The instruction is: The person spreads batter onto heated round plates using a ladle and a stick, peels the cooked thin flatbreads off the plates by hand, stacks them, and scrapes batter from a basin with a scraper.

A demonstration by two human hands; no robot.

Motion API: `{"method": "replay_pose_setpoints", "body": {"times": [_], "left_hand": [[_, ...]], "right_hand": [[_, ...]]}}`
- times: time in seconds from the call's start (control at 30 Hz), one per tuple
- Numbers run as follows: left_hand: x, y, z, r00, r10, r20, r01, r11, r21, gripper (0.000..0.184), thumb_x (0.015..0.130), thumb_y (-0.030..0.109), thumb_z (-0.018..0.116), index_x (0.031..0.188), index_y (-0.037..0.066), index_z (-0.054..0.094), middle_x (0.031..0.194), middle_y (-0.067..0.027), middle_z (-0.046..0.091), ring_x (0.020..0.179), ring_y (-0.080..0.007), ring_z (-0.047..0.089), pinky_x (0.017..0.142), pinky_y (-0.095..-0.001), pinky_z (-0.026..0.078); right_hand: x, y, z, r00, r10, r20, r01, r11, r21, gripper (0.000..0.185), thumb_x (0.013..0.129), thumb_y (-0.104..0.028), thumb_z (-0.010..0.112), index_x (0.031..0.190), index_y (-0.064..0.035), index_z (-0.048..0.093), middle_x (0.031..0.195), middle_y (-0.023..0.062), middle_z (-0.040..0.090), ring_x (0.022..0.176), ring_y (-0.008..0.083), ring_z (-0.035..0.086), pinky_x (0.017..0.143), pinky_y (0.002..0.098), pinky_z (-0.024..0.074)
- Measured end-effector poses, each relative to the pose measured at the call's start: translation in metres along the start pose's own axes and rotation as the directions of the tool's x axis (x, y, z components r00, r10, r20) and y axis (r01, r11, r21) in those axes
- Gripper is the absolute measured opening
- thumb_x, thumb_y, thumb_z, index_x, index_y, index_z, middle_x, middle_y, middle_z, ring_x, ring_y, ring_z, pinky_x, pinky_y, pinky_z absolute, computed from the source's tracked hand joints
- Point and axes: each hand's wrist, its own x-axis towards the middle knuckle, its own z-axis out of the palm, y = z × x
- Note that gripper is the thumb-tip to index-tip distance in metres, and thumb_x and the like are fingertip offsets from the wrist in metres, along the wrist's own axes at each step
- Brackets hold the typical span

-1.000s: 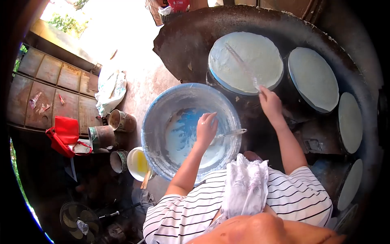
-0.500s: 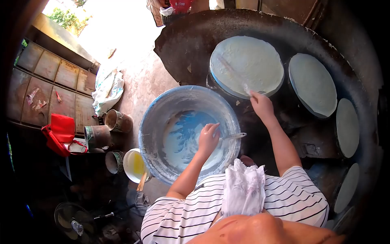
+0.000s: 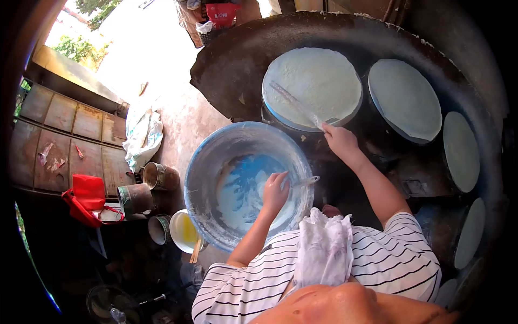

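At the nearest edge, the person wears a striped shirt (image 3: 377, 251) with a crumpled pale cloth (image 3: 324, 248) hanging down the middle of the chest. The left forearm rises from the sleeve and leans inward over the wide blue basin (image 3: 197, 173), which stands just in front of the body. The left hand (image 3: 275, 193) hangs over it with its fingers bent and drawn together, pointing up and slightly right; whether they grip anything, I cannot tell. A pale handle (image 3: 308, 181) slants just beside them toward the basin's right side, and white, wet material coats the inside.

To the left, a white bucket (image 3: 182, 231) with something yellow inside has wooden sticks (image 3: 195, 250) leaning at its rim.

The right arm reaches forward and bends inward, the wrist fairly straight. The right hand (image 3: 340, 141) is closed around the near end of a long flat stick (image 3: 297, 104), which slants forward and left across the pale layer on the largest round pan (image 3: 311, 81). Three more round pans (image 3: 406, 101) with pale tops curve down the right side. Behind the largest pan spreads the dark, rough-edged surface (image 3: 232, 62).

Farther left are a red bag (image 3: 88, 194) and a white sack (image 3: 144, 137); a red packet (image 3: 222, 14) lies at the far edge.
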Motion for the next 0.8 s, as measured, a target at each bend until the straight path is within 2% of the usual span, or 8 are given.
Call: {"method": "replay_pose_setpoints", "body": {"times": [0.1, 0.2, 0.3, 0.47, 0.63, 0.7, 0.77, 0.8], "left_hand": [[0.001, 0.004, 0.004, 0.998, 0.068, 0.005, -0.068, 0.998, 0.013, 0.028, 0.08, 0.009, 0.063, 0.108, 0.008, 0.064, 0.099, -0.0131, 0.062, 0.09, -0.032, 0.059, 0.076, -0.0375, 0.048], [0.003, 0.005, 0.013, 1.0, 0.017, 0.013, -0.018, 0.998, 0.057, 0.029, 0.08, 0.01, 0.063, 0.109, 0.009, 0.064, 0.1, -0.0131, 0.062, 0.091, -0.032, 0.059, 0.077, -0.0377, 0.048], [0.007, 0.008, 0.025, 0.995, 0.082, 0.051, -0.085, 0.995, 0.058, 0.03, 0.08, 0.01, 0.063, 0.11, 0.01, 0.064, 0.101, -0.013, 0.062, 0.091, -0.032, 0.06, 0.077, -0.0379, 0.049], [-0.002, 0.027, 0.012, 0.999, 0.014, 0.048, -0.013, 1.0, -0.024, 0.03, 0.077, 0.007, 0.063, 0.107, 0.004, 0.063, 0.099, -0.0173, 0.062, 0.092, -0.0356, 0.058, 0.08, -0.0415, 0.048], [-0.007, 0.013, 0.018, 0.994, 0.084, 0.074, -0.09, 0.993, 0.078, 0.029, 0.082, 0.01, 0.062, 0.111, 0.01, 0.064, 0.101, -0.0118, 0.061, 0.085, -0.0272, 0.06, 0.07, -0.0349, 0.049], [-0.001, 0.002, 0.036, 0.983, 0.156, 0.101, -0.162, 0.985, 0.052, 0.029, 0.082, 0.009, 0.062, 0.111, 0.009, 0.064, 0.101, -0.0114, 0.062, 0.086, -0.0255, 0.061, 0.07, -0.0331, 0.05], [0.01, 0.02, 0.049, 0.955, 0.233, 0.182, -0.234, 0.972, -0.018, 0.028, 0.083, 0.005, 0.06, 0.111, 0.008, 0.064, 0.1, -0.0112, 0.062, 0.086, -0.025, 0.061, 0.07, -0.0319, 0.051], [0.015, 0.037, 0.054, 0.94, 0.28, 0.195, -0.276, 0.96, -0.049, 0.028, 0.083, 0.003, 0.059, 0.11, 0.008, 0.064, 0.1, -0.0112, 0.061, 0.086, -0.0248, 0.061, 0.07, -0.0319, 0.051]], "right_hand": [[0.015, 0.003, -0.013, 0.997, 0.059, -0.05, -0.068, 0.979, -0.19, 0.031, 0.089, -0.025, 0.052, 0.118, -0.019, 0.06, 0.081, 0.0193, 0.063, 0.082, 0.0388, 0.063, 0.069, 0.0477, 0.0506], [0.052, 0.006, 0.004, 0.983, -0.012, -0.183, 0.007, 1.0, -0.027, 0.029, 0.089, -0.025, 0.051, 0.116, -0.018, 0.06, 0.087, 0.0193, 0.064, 0.081, 0.0387, 0.063, 0.069, 0.0479, 0.0504], [0.097, -0.008, 0.04, 1.0, -0.009, -0.009, 0.008, 1.0, -0.006, 0.03, 0.093, -0.027, 0.041, 0.113, -0.0156, 0.06, 0.097, 0.0194, 0.064, 0.089, 0.0397, 0.062, 0.079, 0.0491, 0.0476], [0.065, -0.007, 0.02, 0.989, 0.062, 0.132, -0.052, 0.996, -0.076, 0.033, 0.095, -0.028, 0.034, 0.112, -0.0147, 0.06, 0.097, 0.0182, 0.065, 0.092, 0.0382, 0.062, 0.079, 0.0488, 0.0469], [-0.008, -0.004, -0.008, 0.995, 0.03, 0.094, -0.03, 1.0, -0.007, 0.028, 0.089, -0.025, 0.049, 0.113, -0.0152, 0.061, 0.099, 0.0173, 0.065, 0.092, 0.0369, 0.062, 0.078, 0.0475, 0.0482], [-0.023, 0.007, -0.001, 0.996, -0.076, -0.057, 0.088, 0.957, 0.275, 0.03, 0.082, -0.026, 0.056, 0.11, -0.0169, 0.064, 0.099, 0.0147, 0.065, 0.092, 0.0349, 0.062, 0.081, 0.0442, 0.0492], [-0.034, 0.008, -0.021, 0.982, 0.028, -0.187, 0.035, 0.945, 0.326, 0.028, 0.081, -0.024, 0.057, 0.106, -0.0162, 0.066, 0.095, 0.0142, 0.066, 0.089, 0.0341, 0.062, 0.076, 0.0427, 0.0498], [-0.036, 0.024, -0.018, 0.986, 0.1, -0.131, -0.063, 0.963, 0.262, 0.027, 0.082, -0.023, 0.056, 0.105, -0.0141, 0.066, 0.094, 0.0142, 0.066, 0.088, 0.0342, 0.062, 0.075, 0.0421, 0.0498]]}}
